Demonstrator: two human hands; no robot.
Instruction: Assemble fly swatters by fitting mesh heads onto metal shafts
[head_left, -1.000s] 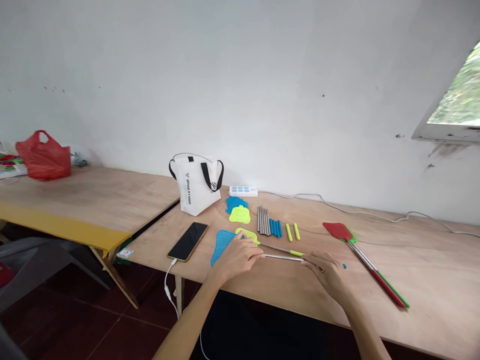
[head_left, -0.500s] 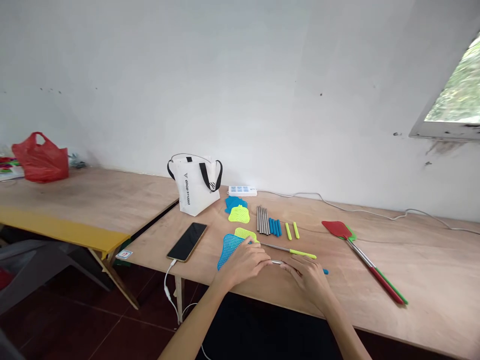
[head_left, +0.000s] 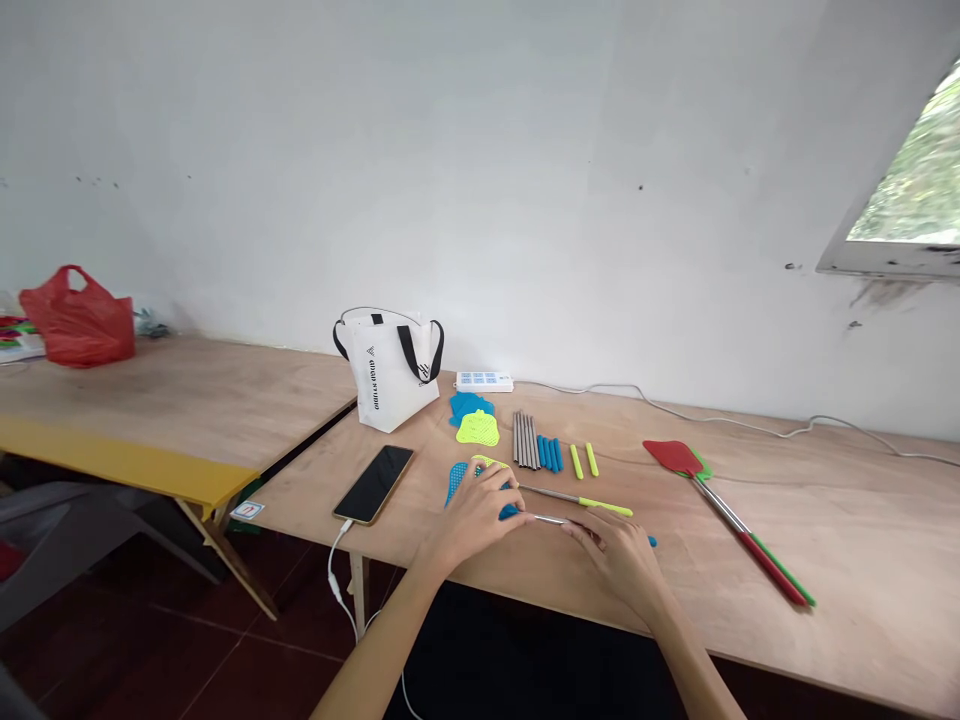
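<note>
My left hand (head_left: 478,508) is closed over the blue mesh swatter head (head_left: 456,477) where it meets a thin metal rod (head_left: 550,520). My right hand (head_left: 616,548) grips the same rod further right, and the rod's blue handle tip (head_left: 652,541) pokes out past my fingers. Just behind lies a finished yellow swatter (head_left: 570,497) with a yellow-green grip. Further back sit loose blue and yellow heads (head_left: 477,427), a bundle of metal rods (head_left: 526,441), blue grips (head_left: 550,454) and two yellow grips (head_left: 583,461).
A black phone (head_left: 375,483) on a white cable lies left of my hands. A white tote bag (head_left: 394,374) and a white power strip (head_left: 485,381) stand by the wall. Red and green swatters (head_left: 727,518) lie at right. A red plastic bag (head_left: 75,318) sits far left.
My right hand slid left along the rod toward my left hand, and the blue head moved in under my left hand; the rod now shows much shorter between my hands.
</note>
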